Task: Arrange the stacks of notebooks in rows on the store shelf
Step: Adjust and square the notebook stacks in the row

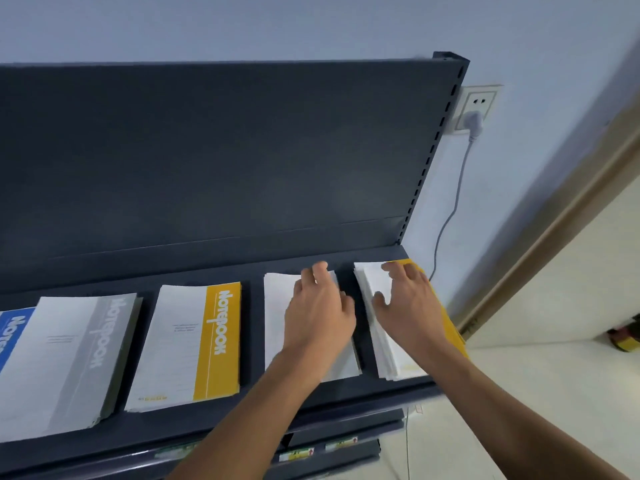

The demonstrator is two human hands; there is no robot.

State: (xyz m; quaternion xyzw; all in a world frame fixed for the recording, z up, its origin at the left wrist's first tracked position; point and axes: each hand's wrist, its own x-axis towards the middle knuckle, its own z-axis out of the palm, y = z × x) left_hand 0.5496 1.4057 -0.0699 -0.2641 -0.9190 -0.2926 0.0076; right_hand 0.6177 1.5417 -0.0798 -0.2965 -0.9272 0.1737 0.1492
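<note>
Five stacks of notebooks are laid side by side in one row on the top board of a dark shelf [207, 424], in front of its upright back panel [207, 150]. At the far left a blue stack [14, 334] is cut off by the picture's edge. Next to it a grey stack [69, 358] is seen, then a yellow stack [187, 341], each with the word "Notebook" printed along its coloured band. The fourth stack [277, 323] is partly covered by the left hand [320, 317], which is laid palm down on top with the fingers spread and loosely bent toward the far edge; nothing is grasped by it. The last stack [394, 362], white with a yellow band on its right side, is placed at the right end of the shelf, and its notebooks are fanned slightly out of line. It is pressed from above by the right hand [410, 306], released and flat, with the thumb set on the white part and the fingers near the far end. A narrow dark strip of shelf is left between these two stacks. On the wall to the right a socket [479, 98] is fitted, with a plug [475, 121] inserted and a white cable [450, 213] hung down from it. Price labels [298, 455] are seen on the lower shelves beneath the arms.
</note>
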